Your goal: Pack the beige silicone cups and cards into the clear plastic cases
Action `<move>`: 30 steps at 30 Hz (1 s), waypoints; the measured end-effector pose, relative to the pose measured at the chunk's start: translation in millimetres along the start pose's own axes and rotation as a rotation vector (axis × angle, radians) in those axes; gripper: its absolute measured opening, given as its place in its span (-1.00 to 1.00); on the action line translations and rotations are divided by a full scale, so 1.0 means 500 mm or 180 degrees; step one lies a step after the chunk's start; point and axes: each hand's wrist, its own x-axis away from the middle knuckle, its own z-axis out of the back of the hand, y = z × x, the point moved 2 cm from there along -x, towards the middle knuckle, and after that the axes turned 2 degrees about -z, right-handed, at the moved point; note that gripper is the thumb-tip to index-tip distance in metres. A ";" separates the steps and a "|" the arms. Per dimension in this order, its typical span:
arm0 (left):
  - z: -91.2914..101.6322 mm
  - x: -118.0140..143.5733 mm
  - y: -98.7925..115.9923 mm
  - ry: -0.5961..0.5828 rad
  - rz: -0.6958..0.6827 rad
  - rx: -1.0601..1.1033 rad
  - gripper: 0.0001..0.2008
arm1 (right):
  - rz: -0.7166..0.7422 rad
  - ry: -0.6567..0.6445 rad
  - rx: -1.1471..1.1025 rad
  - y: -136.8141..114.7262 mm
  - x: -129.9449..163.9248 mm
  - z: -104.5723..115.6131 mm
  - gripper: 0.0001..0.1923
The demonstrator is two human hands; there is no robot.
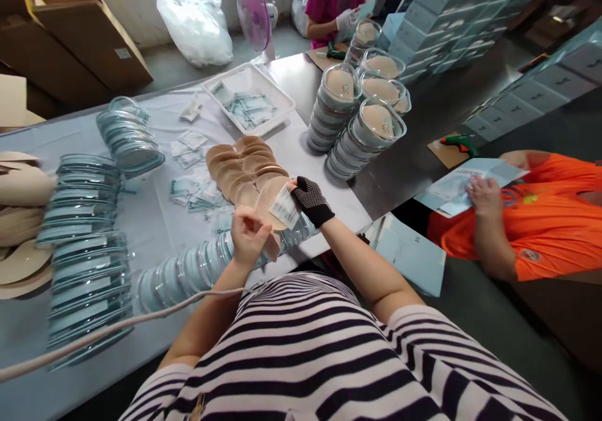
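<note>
My left hand (248, 236), bare, grips the near edge of a beige round pad (271, 202) held above the table edge. My right hand (311, 200), in a black dotted glove, holds a small white printed packet (285, 207) against that pad's far side. Just beyond lies a row of overlapping beige pads (244, 165) on the white table cover (155, 220). Loose small packets (195, 189) are scattered left of that row. A line of clear round lids (188, 270) lies below my hands along the table's front.
Stacks of clear lids (87, 245) stand at left. A white tray (282, 104) holds more packets. Filled clear containers (362, 126) are stacked at right. A person in orange (540, 220) works at right, another in pink (332, 4) at the back. Blue boxes (451, 13), fan (254, 13).
</note>
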 end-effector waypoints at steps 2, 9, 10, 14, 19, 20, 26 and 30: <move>0.003 -0.009 -0.022 -0.0012 0.0521 0.0000 -0.40 | 0.0187 0.0245 0.0436 -0.009 0.002 0.000 -0.79; -0.011 -0.027 -0.074 -0.1042 0.1833 -0.0090 -0.52 | 0.0763 -0.0216 0.0476 -0.029 0.015 -0.005 -0.77; -0.008 -0.031 -0.071 -0.1016 0.1749 -0.0138 -0.53 | 0.0733 -0.0590 0.0335 -0.029 0.009 0.003 -0.70; 0.007 -0.047 -0.074 -0.1610 0.2039 0.0429 -0.39 | 0.0639 -0.1722 0.0485 -0.062 -0.027 0.053 -0.72; -0.004 0.000 -0.114 -0.2235 0.3337 0.2108 -0.03 | 0.1114 -0.0823 0.1452 -0.112 -0.042 0.068 -0.78; -0.013 0.016 -0.123 -0.1986 0.3401 0.2340 0.01 | 0.1125 -0.0697 0.1681 -0.104 -0.030 0.057 -0.76; -0.033 0.069 -0.168 -0.0287 0.3181 0.2530 -0.22 | 0.1529 -0.1356 0.1960 0.014 0.116 -0.032 -0.62; -0.019 0.058 -0.181 -0.0180 0.3785 0.2399 -0.41 | 0.1656 -0.1660 0.1586 0.060 0.178 -0.044 -0.20</move>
